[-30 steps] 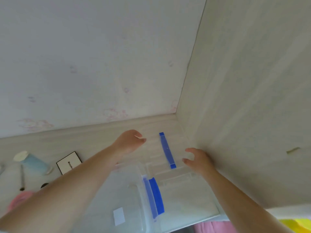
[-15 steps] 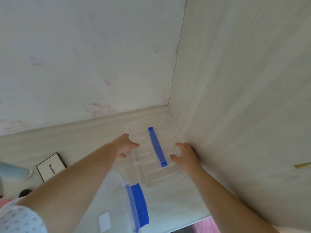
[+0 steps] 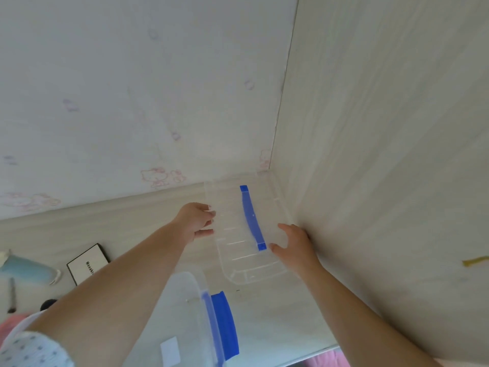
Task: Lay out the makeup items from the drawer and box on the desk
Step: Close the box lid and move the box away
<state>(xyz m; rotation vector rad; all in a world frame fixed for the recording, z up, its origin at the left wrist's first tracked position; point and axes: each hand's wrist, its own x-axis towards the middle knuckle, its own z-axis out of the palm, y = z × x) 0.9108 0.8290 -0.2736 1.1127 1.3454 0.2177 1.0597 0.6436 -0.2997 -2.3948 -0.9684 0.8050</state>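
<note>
At 6 o'clock, nearest the camera, stands the clear box (image 3: 182, 313) with a white label (image 3: 170, 354) and a blue latch (image 3: 225, 324) on its right rim; whatever it holds cannot be made out. At 8 o'clock a dotted sleeve (image 3: 31, 350) covers the upper left arm, and beyond it on the desk (image 3: 132, 221) lie a dark brush (image 3: 12, 295), a pale blue bottle (image 3: 26, 268) on its side and a white card box (image 3: 87, 263) with a black edge and small print. Something pink (image 3: 8, 324) shows at the far left edge, too blurred to name. Past the box, toward 1 o'clock, the clear lid (image 3: 246, 231) with a blue handle (image 3: 252, 218) lies flat in the desk's far right corner, its far end near the wallpapered wall (image 3: 132, 88) and its right side just beside the wooden side panel (image 3: 383, 154). The left hand (image 3: 197, 221) has its fingertips curled on the lid's left edge, at 9 o'clock of the lid. The right hand (image 3: 293, 243) rests with fingers spread on the lid's right edge, at 4 o'clock of it, thumb near the handle's near end. Both hands touch the lid, neither closed around it.
</note>
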